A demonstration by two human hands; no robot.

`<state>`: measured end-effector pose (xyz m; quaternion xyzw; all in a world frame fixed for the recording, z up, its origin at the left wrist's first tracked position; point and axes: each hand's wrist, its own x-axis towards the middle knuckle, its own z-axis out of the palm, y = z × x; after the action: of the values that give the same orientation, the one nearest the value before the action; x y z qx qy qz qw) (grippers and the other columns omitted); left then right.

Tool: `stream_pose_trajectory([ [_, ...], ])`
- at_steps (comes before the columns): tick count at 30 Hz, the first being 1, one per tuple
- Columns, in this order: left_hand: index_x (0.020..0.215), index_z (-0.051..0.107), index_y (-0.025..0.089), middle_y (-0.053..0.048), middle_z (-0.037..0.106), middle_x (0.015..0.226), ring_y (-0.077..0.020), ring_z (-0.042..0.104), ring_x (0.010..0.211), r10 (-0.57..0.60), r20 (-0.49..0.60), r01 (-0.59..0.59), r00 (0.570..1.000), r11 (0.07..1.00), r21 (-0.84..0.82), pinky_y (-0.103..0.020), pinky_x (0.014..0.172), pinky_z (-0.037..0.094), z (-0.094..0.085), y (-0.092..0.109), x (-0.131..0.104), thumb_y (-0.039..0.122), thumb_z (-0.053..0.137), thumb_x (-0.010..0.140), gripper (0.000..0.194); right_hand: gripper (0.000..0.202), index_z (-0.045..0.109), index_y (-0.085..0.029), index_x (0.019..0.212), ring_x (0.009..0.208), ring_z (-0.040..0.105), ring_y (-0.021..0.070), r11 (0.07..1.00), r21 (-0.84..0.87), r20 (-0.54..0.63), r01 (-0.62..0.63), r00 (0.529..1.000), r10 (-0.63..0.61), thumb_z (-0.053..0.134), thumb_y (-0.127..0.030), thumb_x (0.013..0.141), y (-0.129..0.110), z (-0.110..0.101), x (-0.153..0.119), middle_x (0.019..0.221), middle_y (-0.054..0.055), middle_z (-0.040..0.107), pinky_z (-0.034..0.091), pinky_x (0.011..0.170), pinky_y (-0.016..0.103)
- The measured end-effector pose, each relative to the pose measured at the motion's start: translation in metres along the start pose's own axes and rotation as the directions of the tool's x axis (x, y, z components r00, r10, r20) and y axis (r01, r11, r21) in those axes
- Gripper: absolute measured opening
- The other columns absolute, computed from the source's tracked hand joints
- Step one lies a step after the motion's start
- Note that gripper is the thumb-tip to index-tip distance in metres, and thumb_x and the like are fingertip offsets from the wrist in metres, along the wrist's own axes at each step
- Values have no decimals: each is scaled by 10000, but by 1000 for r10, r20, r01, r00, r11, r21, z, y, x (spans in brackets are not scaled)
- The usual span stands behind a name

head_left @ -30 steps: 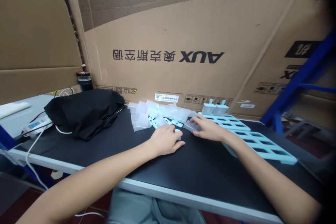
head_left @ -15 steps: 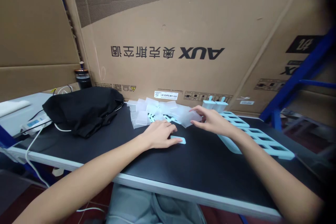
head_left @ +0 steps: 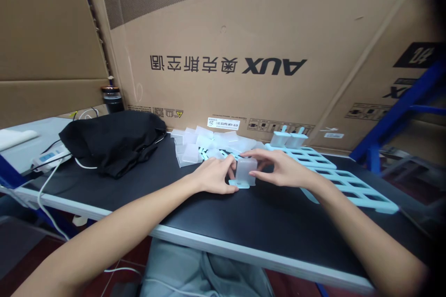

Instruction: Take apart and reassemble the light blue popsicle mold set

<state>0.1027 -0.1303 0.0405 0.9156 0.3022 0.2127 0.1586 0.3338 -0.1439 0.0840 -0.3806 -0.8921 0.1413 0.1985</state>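
Observation:
My left hand (head_left: 216,175) is closed on a small light-blue plastic piece (head_left: 239,184) lying at the black tabletop. Between my two hands stands a translucent plastic cup (head_left: 245,171), gripped from the right by my right hand (head_left: 277,167) with thumb and fingers. The cup's lower end is at the blue piece. Just behind my hands lies a pile of similar translucent cups (head_left: 191,153), with light-blue pieces (head_left: 205,152) among them. Light-blue frames (head_left: 362,190) with rectangular openings rest to the right, near my right forearm.
Two filled-looking moulds with blue sticks (head_left: 297,139) stand at the back right. A black cloth (head_left: 111,141) and white cables lie at the left, with a dark jar (head_left: 112,98) behind. A large cardboard box (head_left: 209,28) walls off the back; a blue post (head_left: 400,106) rises at right.
My right hand has moved left and forward from the pile, bringing a translucent cup to the blue piece at my left hand. The camera view has shifted slightly.

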Motion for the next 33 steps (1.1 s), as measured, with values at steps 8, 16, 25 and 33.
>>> stream_pose_trajectory([
  [8,1035,404,222,14,709,886,-176,655,755,-1,18,2,1000,997,-77,-267,645,424,1,-7,2,465,739,678,547,455,551,-255,1251,828,661,153,997,19,-18,75,997,-74,600,-300,800,2,1,-3,1143,56,634,570,726,269],
  [16,1066,411,210,-13,697,901,-190,659,777,7,17,-6,1000,998,-63,-263,617,432,0,-6,1,466,731,685,559,484,524,-285,1303,959,628,163,994,11,-9,111,994,-111,561,-278,821,-3,6,0,1214,36,607,563,738,242],
  [25,1106,412,198,-24,683,913,-195,649,789,-16,16,17,1000,999,-46,-266,621,435,4,-9,2,462,699,692,569,515,512,-290,1312,890,626,150,981,-104,18,165,986,-164,574,-262,802,-12,8,5,1200,42,618,520,662,225],
  [33,1083,432,190,-19,657,865,-198,632,764,-39,1,39,999,998,-46,-272,615,435,4,-2,0,425,698,683,535,508,523,-272,1301,836,619,152,978,-108,57,181,983,-176,565,-251,795,-16,7,7,1127,58,646,500,689,257],
])
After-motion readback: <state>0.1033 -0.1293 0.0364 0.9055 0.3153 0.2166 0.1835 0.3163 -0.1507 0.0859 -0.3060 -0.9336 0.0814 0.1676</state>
